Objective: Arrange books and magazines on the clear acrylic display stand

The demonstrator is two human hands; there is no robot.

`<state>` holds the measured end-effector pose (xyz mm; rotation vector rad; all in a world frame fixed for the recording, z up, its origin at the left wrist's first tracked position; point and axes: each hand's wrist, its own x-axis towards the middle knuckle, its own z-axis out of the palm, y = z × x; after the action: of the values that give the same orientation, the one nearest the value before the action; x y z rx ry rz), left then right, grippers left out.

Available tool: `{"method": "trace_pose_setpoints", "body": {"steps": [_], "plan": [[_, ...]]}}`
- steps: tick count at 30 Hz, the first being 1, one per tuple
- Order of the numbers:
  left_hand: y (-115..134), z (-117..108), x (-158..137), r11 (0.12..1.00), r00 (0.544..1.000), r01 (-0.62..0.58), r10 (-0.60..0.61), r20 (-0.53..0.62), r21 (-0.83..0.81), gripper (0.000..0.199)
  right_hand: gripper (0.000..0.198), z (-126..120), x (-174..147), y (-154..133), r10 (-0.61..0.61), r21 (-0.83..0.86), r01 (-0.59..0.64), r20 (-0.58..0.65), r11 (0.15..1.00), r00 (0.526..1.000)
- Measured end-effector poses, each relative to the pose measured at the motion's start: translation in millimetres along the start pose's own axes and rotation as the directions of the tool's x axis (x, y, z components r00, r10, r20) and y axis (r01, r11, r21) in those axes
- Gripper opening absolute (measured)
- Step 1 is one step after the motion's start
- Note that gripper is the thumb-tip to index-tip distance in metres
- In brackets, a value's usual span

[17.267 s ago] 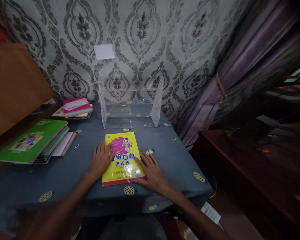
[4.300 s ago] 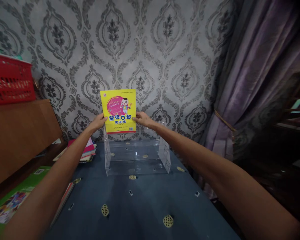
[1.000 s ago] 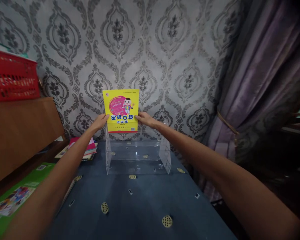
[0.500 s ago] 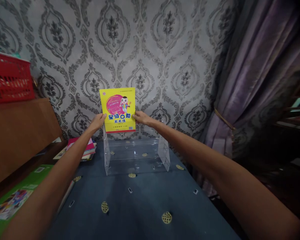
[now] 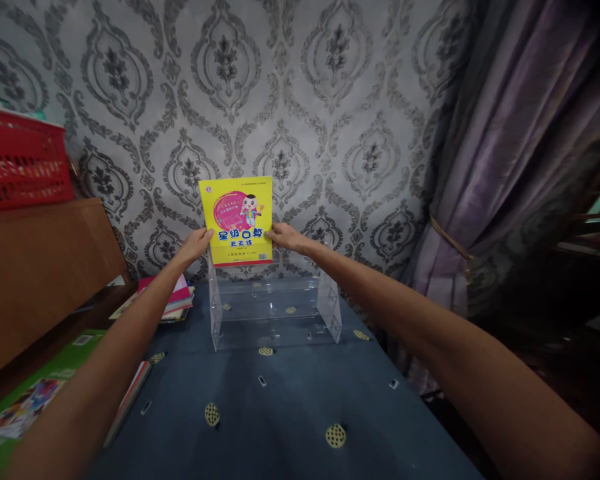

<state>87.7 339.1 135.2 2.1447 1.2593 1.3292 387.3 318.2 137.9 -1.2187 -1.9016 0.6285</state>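
A yellow workbook (image 5: 240, 223) with a cartoon child and blue Chinese lettering stands upright, its cover facing me. My left hand (image 5: 197, 244) grips its left edge, thumb on the cover and fingers behind. On the opposite edge my right hand (image 5: 284, 236) pinches it the same way. Below and behind it is a clear acrylic stepped rack (image 5: 329, 303) on the table, and the workbook is at the left part of its upper tier. Whether its lower edge rests on the rack, I cannot tell.
A blue patterned cloth covers the table (image 5: 270, 427). Left are a stack of books (image 5: 177, 297), a green book (image 5: 40, 393), another book (image 5: 127, 403) under my forearm, and a red basket (image 5: 23, 160) on a brown wooden box (image 5: 45, 280). A purple curtain (image 5: 500, 167) hangs right.
Hands and workbook stay almost in place against the rack. The whole view has shifted very slightly, with the table things appearing a little further right.
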Motion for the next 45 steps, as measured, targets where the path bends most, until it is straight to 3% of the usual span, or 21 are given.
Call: {"method": "trace_pose_setpoints", "body": {"steps": [4,11,24,38,45], "plan": [[2,-3,-2,1.0,1.0,-0.002,0.002,0.017,0.004,0.051,0.029,1,-5,-8,0.02,-0.06,-0.022,-0.028,0.998,0.999],[6,-10,-7,0.999,0.999,-0.028,0.026,0.047,0.037,0.047,0.031,-1,-12,-12,-0.027,-0.016,0.027,0.0,1.0,1.0],[1,-6,3,0.99,0.995,-0.097,0.097,-0.002,0.106,0.037,0.024,7,7,6,-0.079,-0.073,0.08,0.012,0.994,0.997],[7,-14,-5,0.986,0.992,-0.116,0.11,0.056,0.121,0.036,0.04,-2,-8,0,-0.093,0.01,0.093,0.029,0.996,0.995],[11,-16,-8,0.986,0.993,-0.108,0.101,0.062,0.124,0.035,0.036,-5,-11,-1,-0.142,-0.033,0.142,0.027,0.989,0.99]]}}
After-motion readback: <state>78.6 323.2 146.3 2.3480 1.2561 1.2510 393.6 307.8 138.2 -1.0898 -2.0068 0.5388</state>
